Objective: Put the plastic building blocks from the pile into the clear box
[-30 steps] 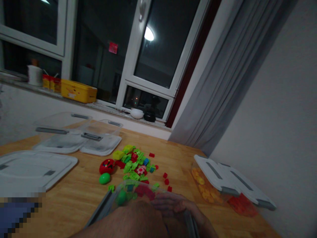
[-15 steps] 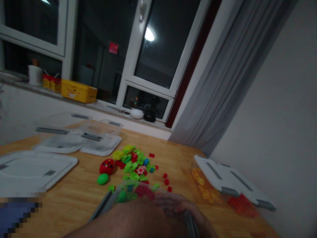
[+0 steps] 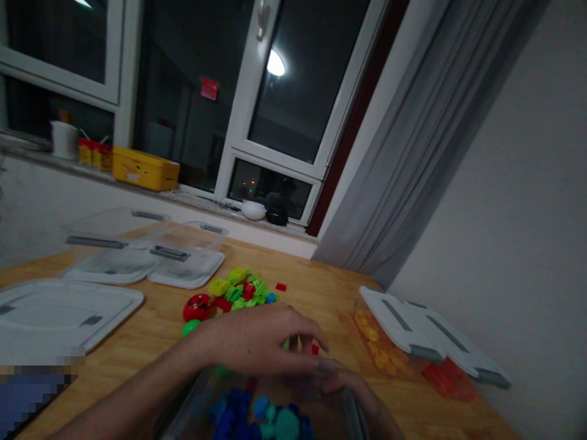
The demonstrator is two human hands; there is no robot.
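Dim, grainy indoor scene; a ceiling lamp's glare reflects in the dark window [image 3: 293, 91], edges softly blurred.

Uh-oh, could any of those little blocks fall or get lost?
Maybe. The left hand reaches across the loose blocks, so it might knock the little red pieces away. The green egg is round and could roll along the table. The clear bin, steadied by the right hand, sits close to the near edge and might tip.
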